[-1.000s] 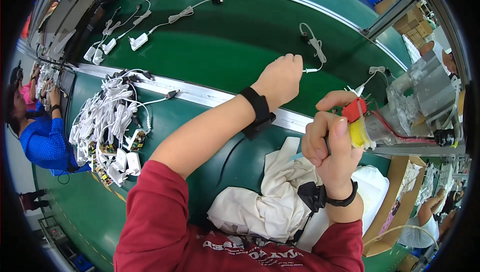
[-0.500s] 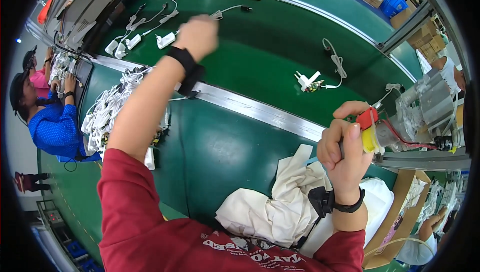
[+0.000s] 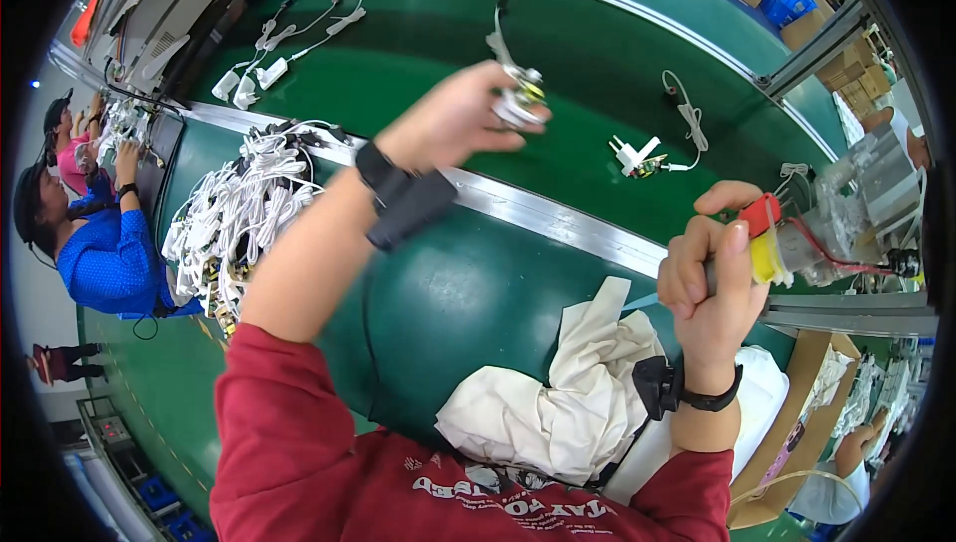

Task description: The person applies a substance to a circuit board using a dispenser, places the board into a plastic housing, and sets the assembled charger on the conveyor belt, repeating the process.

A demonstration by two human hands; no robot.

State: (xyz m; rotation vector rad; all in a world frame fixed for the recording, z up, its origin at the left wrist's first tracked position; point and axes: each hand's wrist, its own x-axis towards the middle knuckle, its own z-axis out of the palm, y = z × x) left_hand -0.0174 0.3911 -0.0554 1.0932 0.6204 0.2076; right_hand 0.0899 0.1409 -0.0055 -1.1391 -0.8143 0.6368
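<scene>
My left hand [image 3: 453,122] is closed on a white plug-in charger [image 3: 524,104] with part of its circuit board bare. The charger's cord [image 3: 497,44] trails away to the far side of the green belt. On the right, my right hand [image 3: 712,268] has its fingers curled round the near end of a grey cylindrical tool [image 3: 832,218]. A red block and a yellow ring sit on that end, beside my thumb; my fingers hide the tip. Between my hands, farther off, another white charger [image 3: 637,158] lies on the belt, its board showing and its cord coiled.
A heap of white corded chargers [image 3: 244,203] lies left of my left arm. Several more chargers [image 3: 271,74] rest at the far left of the belt. A metal rail [image 3: 538,221] edges the belt. Cream cloth [image 3: 558,403] lies before me. Co-workers [image 3: 105,243] sit at left.
My left hand has moved right and now holds a charger picked up from the far left of the belt, its cord trailing. My right hand stays closed by the tool.
</scene>
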